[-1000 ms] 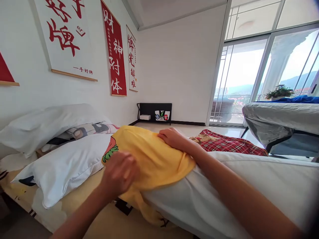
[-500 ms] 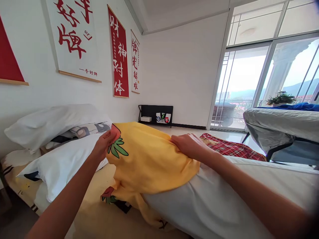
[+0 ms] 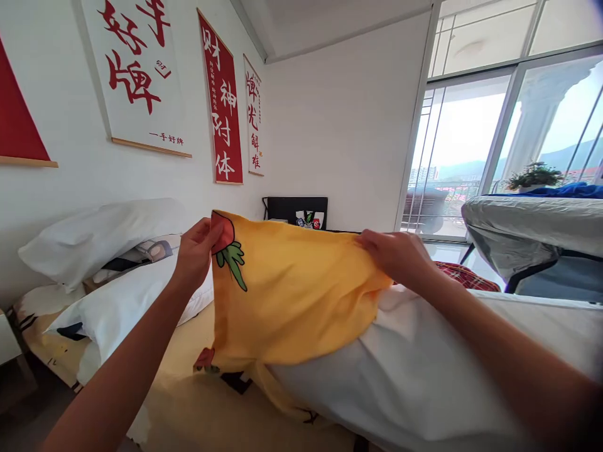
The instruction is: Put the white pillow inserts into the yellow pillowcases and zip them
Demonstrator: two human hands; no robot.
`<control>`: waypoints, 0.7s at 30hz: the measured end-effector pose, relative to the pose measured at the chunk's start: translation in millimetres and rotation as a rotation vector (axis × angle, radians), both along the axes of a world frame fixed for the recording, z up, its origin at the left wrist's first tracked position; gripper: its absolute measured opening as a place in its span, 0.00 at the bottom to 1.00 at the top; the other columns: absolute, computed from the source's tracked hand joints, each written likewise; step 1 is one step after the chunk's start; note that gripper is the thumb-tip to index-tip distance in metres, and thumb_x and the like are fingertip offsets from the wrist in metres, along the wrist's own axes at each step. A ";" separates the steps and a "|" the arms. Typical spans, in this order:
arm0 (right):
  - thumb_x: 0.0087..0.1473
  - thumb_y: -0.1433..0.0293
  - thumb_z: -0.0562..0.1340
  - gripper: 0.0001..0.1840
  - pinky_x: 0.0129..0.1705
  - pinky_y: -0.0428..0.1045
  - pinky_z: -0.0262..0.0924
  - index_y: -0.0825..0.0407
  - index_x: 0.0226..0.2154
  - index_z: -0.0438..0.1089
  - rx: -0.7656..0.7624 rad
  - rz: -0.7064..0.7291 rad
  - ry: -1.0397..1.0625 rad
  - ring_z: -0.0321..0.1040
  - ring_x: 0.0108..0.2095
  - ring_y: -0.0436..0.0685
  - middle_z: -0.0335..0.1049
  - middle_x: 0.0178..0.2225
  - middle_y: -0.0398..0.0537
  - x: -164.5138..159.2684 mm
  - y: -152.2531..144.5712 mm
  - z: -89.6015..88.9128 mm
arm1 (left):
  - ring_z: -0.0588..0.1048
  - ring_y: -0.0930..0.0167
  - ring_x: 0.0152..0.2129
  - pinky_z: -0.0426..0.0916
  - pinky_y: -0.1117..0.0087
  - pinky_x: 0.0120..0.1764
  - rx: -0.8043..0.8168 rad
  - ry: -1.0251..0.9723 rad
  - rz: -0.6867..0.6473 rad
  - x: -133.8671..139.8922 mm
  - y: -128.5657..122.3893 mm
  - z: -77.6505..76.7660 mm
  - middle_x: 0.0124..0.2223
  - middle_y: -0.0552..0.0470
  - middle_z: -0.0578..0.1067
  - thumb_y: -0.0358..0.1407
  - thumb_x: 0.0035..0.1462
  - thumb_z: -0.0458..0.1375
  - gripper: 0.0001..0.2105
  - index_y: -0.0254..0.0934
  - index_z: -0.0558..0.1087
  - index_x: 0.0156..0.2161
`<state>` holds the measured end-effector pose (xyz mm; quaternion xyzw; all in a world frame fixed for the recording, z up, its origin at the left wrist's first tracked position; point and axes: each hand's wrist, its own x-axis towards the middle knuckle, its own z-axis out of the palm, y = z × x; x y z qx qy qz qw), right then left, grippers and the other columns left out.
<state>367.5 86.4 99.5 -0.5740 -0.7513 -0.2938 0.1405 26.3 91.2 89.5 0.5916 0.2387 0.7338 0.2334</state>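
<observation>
A yellow pillowcase (image 3: 292,295) with a printed red fruit and green leaves at its left corner is stretched between my hands. My left hand (image 3: 198,251) pinches that printed corner between thumb and fingers. Farther right, my right hand (image 3: 396,251) grips the upper edge of the cloth. The lower right part of the pillowcase lies around or over a plump white pillow-like piece (image 3: 400,370); how far this reaches inside is hidden. A second red print (image 3: 206,359) shows at the lower left corner, by a dark patch on the bed.
White pillows (image 3: 136,295) lie at the left on the beige-covered bed (image 3: 174,389). A black low rack (image 3: 294,207) stands by the far wall. A red plaid cloth (image 3: 466,276) and a grey-covered table (image 3: 532,220) are at the right, near the glass doors (image 3: 452,150).
Both hands have risen, and my right hand has moved rightward. The pillowcase is now pulled wider, its upper edge tauter and its left side hanging straighter.
</observation>
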 end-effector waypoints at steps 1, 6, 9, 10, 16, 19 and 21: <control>0.59 0.68 0.50 0.13 0.27 0.48 0.39 0.49 0.33 0.70 0.005 -0.010 0.007 0.65 0.25 0.55 0.73 0.27 0.49 1.6 -0.9 0.7 | 0.63 0.78 0.22 0.59 0.77 0.25 0.007 0.009 0.009 1.9 -0.2 1.3 0.24 0.56 0.67 0.41 0.48 0.65 0.11 0.36 0.71 0.27; 0.60 0.67 0.50 0.15 0.29 0.48 0.43 0.50 0.30 0.69 0.009 0.044 -0.050 0.65 0.27 0.56 0.71 0.26 0.49 10.4 -1.0 0.2 | 0.68 0.75 0.26 0.63 0.73 0.32 0.045 0.079 0.024 6.3 -4.6 8.7 0.28 0.55 0.70 0.41 0.50 0.64 0.10 0.37 0.72 0.30; 0.62 0.65 0.48 0.18 0.30 0.49 0.44 0.50 0.28 0.68 -0.056 0.069 -0.038 0.64 0.26 0.55 0.69 0.23 0.48 17.5 4.3 -8.1 | 0.72 0.65 0.35 0.66 0.65 0.40 0.015 0.217 -0.156 0.4 -9.9 7.5 0.35 0.48 0.75 0.49 0.51 0.61 0.15 0.37 0.74 0.29; 0.62 0.64 0.48 0.19 0.30 0.48 0.45 0.50 0.26 0.68 -0.114 0.118 -0.036 0.63 0.26 0.55 0.67 0.22 0.47 19.6 6.5 -11.8 | 0.73 0.62 0.38 0.66 0.62 0.41 -0.016 0.266 -0.198 -2.3 -10.0 5.8 0.38 0.45 0.76 0.52 0.53 0.57 0.20 0.36 0.74 0.26; 0.63 0.59 0.45 0.24 0.29 0.47 0.45 0.50 0.21 0.63 -0.201 0.217 0.090 0.59 0.23 0.52 0.64 0.20 0.43 26.5 16.3 -23.3 | 0.71 0.62 0.47 0.64 0.66 0.45 -0.206 0.137 0.028 -6.1 11.4 -13.9 0.49 0.47 0.75 0.49 0.51 0.61 0.19 0.40 0.75 0.43; 0.61 0.66 0.49 0.19 0.31 0.48 0.48 0.50 0.22 0.65 -0.226 0.212 -0.001 0.63 0.26 0.53 0.70 0.24 0.46 21.8 13.8 -14.3 | 0.73 0.63 0.43 0.66 0.68 0.43 -0.326 0.274 -0.119 0.2 17.2 -21.4 0.48 0.48 0.76 0.50 0.51 0.61 0.25 0.41 0.71 0.52; 0.59 0.70 0.50 0.14 0.35 0.48 0.51 0.50 0.28 0.70 -0.229 0.231 0.005 0.67 0.32 0.55 0.73 0.31 0.47 11.2 9.7 -3.8 | 0.74 0.64 0.40 0.66 0.70 0.39 -0.316 0.279 -0.103 3.7 15.7 -22.2 0.44 0.49 0.78 0.49 0.51 0.61 0.23 0.40 0.73 0.50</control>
